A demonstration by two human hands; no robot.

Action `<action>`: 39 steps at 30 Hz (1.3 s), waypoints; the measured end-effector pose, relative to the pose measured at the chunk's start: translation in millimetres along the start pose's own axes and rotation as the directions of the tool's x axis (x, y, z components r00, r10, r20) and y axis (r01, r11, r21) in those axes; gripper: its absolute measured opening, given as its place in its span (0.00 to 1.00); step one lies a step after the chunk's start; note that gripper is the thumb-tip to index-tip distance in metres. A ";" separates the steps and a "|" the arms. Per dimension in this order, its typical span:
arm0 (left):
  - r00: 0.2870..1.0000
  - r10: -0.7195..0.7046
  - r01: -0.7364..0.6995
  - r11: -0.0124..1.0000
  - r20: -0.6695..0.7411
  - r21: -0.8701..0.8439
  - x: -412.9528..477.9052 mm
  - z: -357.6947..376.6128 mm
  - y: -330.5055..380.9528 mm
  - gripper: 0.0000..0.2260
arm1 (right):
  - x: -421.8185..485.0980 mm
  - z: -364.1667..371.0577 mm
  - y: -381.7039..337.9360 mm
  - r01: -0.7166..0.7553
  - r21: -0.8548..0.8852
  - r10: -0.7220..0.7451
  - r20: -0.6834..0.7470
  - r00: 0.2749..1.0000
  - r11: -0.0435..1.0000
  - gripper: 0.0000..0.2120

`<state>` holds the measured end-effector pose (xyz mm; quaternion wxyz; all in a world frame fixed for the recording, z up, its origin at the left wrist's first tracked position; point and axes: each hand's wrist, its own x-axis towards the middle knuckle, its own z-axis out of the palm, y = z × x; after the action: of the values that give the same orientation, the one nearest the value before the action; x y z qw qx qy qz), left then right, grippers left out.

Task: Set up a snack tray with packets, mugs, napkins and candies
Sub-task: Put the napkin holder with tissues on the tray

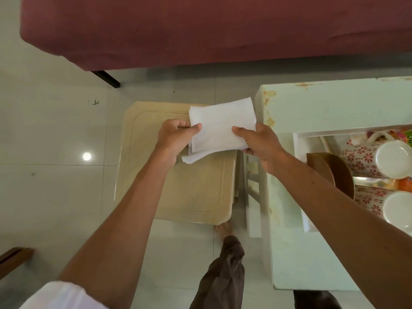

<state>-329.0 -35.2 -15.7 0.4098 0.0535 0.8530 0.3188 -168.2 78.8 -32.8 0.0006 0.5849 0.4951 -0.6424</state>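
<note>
Overhead, as it were, a maroon-covered piece of furniture (pixel 223 30) fills the twelve o'clock side of the room, with pale floor tiles (pixel 55 130) spreading out toward nine o'clock. At three o'clock stands a whitish table (pixel 334 103), its paint chipped along the near corner. On it sits a white-rimmed tray (pixel 298 139).

That tray already carries two red-flowered mugs (pixel 361 159), a brown wooden bowl (pixel 330 170) tucked just beside them, and a bright orange packet (pixel 401 132) at the far edge. So mugs and packets look dealt with, while I see no candies from here.

Dead centre, below the arms, is a cream plastic stool (pixel 196 190). It seems to serve as a spare working surface next to the table.

Above it the person holds a small stack of white paper napkins (pixel 223 121) in the air, clear of the stool top and just left of the table's corner. The left hand (pixel 176 139) pinches the stack's nine o'clock edge, thumb on top and fingers curled beneath. The right hand (pixel 260 146) pinches the three o'clock edge the same way. One loose ply droops out at six o'clock. My guess is the two-handed grip is for squaring or folding the sheets before they go onto the tray.
</note>
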 end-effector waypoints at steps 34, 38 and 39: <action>0.723 0.601 -0.687 0.571 0.341 0.449 -184.8 167.7 81.7 0.32 | -151.0 -179.9 99.7 0.377 -0.497 -0.571 -0.327 0.753 0.782 0.20; 0.455 0.584 -0.836 0.022 0.672 0.548 -168.7 181.4 98.4 0.43 | -147.6 -188.2 108.7 0.384 -0.516 -0.594 -0.340 0.729 0.766 0.19; 0.403 0.552 -0.852 -0.065 0.730 0.519 -165.1 187.4 101.3 0.41 | -146.4 -189.0 110.8 0.380 -0.536 -0.602 -0.332 0.726 0.754 0.19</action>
<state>-100.2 80.4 67.3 0.2054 0.7389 0.6417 -0.0112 84.3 58.1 39.9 -0.1690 0.5540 0.7484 -0.3231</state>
